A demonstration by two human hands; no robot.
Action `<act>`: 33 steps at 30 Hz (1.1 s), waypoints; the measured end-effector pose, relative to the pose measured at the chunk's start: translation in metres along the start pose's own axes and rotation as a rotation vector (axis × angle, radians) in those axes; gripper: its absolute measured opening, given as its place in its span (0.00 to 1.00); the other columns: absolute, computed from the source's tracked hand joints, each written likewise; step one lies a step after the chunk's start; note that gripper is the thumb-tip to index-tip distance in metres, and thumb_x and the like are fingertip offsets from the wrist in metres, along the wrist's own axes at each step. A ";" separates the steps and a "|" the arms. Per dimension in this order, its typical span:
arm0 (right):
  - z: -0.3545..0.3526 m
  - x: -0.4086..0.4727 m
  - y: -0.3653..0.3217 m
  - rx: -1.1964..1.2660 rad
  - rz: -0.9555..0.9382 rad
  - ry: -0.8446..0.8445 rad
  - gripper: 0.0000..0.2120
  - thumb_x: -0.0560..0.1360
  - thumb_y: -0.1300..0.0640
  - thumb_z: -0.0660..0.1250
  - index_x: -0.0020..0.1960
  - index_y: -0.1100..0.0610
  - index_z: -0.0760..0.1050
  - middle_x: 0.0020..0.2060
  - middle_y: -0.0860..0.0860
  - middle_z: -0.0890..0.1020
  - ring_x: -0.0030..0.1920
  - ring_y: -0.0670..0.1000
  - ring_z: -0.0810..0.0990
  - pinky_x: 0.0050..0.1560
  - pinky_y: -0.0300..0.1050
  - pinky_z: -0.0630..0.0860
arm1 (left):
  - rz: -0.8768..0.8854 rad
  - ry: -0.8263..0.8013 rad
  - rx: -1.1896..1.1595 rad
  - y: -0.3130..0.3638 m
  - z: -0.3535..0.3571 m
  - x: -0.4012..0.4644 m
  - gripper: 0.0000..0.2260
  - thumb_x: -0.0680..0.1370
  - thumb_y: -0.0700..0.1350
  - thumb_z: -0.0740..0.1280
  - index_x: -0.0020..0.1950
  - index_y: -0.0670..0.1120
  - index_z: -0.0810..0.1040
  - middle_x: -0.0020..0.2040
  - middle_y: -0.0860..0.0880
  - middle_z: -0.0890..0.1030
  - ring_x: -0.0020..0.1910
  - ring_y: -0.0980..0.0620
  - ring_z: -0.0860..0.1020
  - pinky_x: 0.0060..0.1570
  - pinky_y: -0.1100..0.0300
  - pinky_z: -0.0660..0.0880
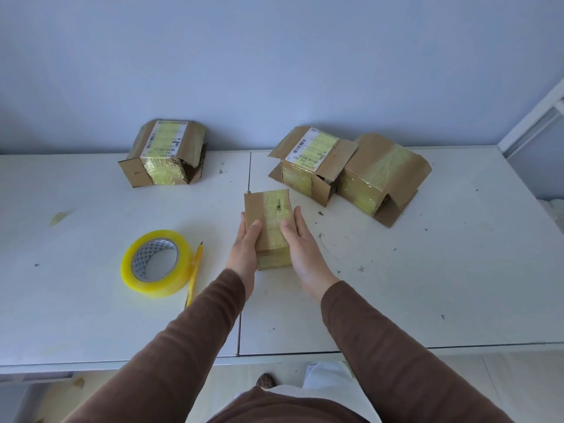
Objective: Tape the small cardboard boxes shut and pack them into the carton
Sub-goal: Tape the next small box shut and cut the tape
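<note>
My left hand (244,248) and right hand (300,242) clasp a small box (268,221) from either side, thumbs curled over its top face, near the middle of the white table (396,285). A strip of yellowish tape runs along the top of this box and down its near end, so I judge the seam closed and the step in hand to be pressing the tape flat before packing.

To do this well, I would hold the box square on the table, run both thumbs outward along the strip to bed its edges, and check the far end, which is hidden from view.

Three more boxes wait behind: one at back left (163,152), and two touching at back right, a labelled box (311,161) and a plain box (381,172). All three show loose side flaps. The tape roll (155,264) lies to my left, with a yellow cutter or pencil (195,270) touching it; I cannot tell which. No carton is in view.
</note>
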State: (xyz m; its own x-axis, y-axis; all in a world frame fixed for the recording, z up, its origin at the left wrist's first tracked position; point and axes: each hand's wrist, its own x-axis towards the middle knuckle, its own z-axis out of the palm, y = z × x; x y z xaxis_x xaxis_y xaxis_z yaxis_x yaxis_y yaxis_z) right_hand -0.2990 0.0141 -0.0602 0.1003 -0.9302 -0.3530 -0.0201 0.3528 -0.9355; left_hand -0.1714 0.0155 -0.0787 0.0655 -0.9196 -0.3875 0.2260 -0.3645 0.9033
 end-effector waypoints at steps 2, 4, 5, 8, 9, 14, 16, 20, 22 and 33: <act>0.000 0.003 0.004 -0.037 -0.049 0.051 0.23 0.84 0.45 0.59 0.79 0.43 0.64 0.70 0.39 0.75 0.68 0.41 0.75 0.63 0.38 0.75 | 0.000 -0.007 -0.001 0.003 0.001 0.000 0.17 0.85 0.52 0.58 0.74 0.55 0.72 0.61 0.50 0.84 0.61 0.47 0.82 0.63 0.45 0.78; 0.000 0.004 0.006 -0.053 -0.076 0.105 0.19 0.84 0.48 0.61 0.74 0.44 0.71 0.62 0.41 0.82 0.62 0.43 0.80 0.64 0.48 0.78 | -0.007 0.016 -0.031 0.005 0.003 -0.001 0.15 0.85 0.50 0.58 0.71 0.53 0.75 0.59 0.48 0.85 0.60 0.45 0.82 0.61 0.44 0.79; 0.000 0.004 0.005 -0.035 -0.068 0.126 0.18 0.84 0.50 0.61 0.73 0.45 0.73 0.61 0.43 0.82 0.60 0.44 0.81 0.62 0.48 0.79 | -0.010 0.039 -0.048 0.006 0.006 -0.002 0.15 0.85 0.49 0.59 0.70 0.52 0.77 0.58 0.47 0.85 0.59 0.44 0.82 0.60 0.44 0.79; 0.000 0.000 0.004 0.055 0.022 0.136 0.16 0.85 0.51 0.59 0.72 0.46 0.71 0.60 0.45 0.82 0.58 0.46 0.82 0.57 0.46 0.81 | -0.046 0.093 -0.075 0.003 0.013 -0.005 0.15 0.86 0.49 0.59 0.69 0.50 0.78 0.57 0.46 0.85 0.58 0.43 0.83 0.60 0.44 0.80; 0.000 -0.001 0.005 0.069 0.044 0.119 0.16 0.85 0.50 0.58 0.73 0.45 0.70 0.61 0.45 0.81 0.58 0.46 0.82 0.57 0.47 0.81 | -0.059 0.079 -0.074 0.002 0.014 -0.005 0.15 0.86 0.50 0.58 0.70 0.51 0.77 0.58 0.47 0.85 0.58 0.44 0.83 0.60 0.44 0.80; -0.006 0.002 0.012 0.036 0.007 0.056 0.22 0.86 0.48 0.58 0.79 0.42 0.63 0.65 0.41 0.78 0.62 0.40 0.79 0.57 0.35 0.77 | -0.049 -0.011 -0.007 -0.005 0.005 0.003 0.20 0.86 0.52 0.58 0.78 0.55 0.67 0.64 0.50 0.83 0.62 0.48 0.81 0.65 0.46 0.77; -0.008 0.001 0.012 -0.007 -0.024 0.055 0.22 0.86 0.49 0.57 0.79 0.44 0.64 0.65 0.41 0.78 0.62 0.38 0.78 0.52 0.29 0.76 | -0.017 -0.018 0.035 -0.006 0.006 0.002 0.19 0.86 0.52 0.57 0.78 0.54 0.68 0.65 0.50 0.82 0.62 0.50 0.81 0.62 0.50 0.78; -0.009 -0.001 0.005 -0.117 -0.059 0.061 0.23 0.86 0.46 0.56 0.80 0.45 0.61 0.66 0.39 0.75 0.60 0.36 0.76 0.49 0.25 0.74 | 0.015 0.021 0.137 0.000 0.009 -0.001 0.19 0.86 0.53 0.57 0.77 0.53 0.69 0.64 0.50 0.82 0.60 0.52 0.82 0.60 0.55 0.79; -0.010 0.000 0.002 -0.175 -0.100 0.109 0.21 0.85 0.46 0.57 0.77 0.46 0.66 0.63 0.40 0.78 0.60 0.42 0.78 0.56 0.37 0.78 | 0.023 0.037 0.221 0.007 0.008 -0.001 0.19 0.84 0.54 0.60 0.74 0.51 0.72 0.61 0.50 0.83 0.57 0.51 0.82 0.60 0.51 0.80; 0.024 -0.042 -0.033 -0.606 -0.790 0.282 0.18 0.82 0.59 0.61 0.71 0.57 0.72 0.68 0.51 0.75 0.69 0.51 0.70 0.71 0.43 0.66 | 0.235 0.167 0.908 0.055 -0.076 -0.040 0.19 0.81 0.48 0.67 0.73 0.51 0.75 0.69 0.51 0.74 0.68 0.50 0.73 0.71 0.55 0.67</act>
State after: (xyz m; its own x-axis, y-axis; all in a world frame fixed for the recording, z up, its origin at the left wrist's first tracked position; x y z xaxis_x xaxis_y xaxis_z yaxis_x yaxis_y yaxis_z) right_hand -0.2788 0.0440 -0.0139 0.0669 -0.8919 0.4472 -0.5554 -0.4057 -0.7259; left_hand -0.0880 0.0433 -0.0271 0.1672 -0.9766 -0.1351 -0.6473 -0.2121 0.7322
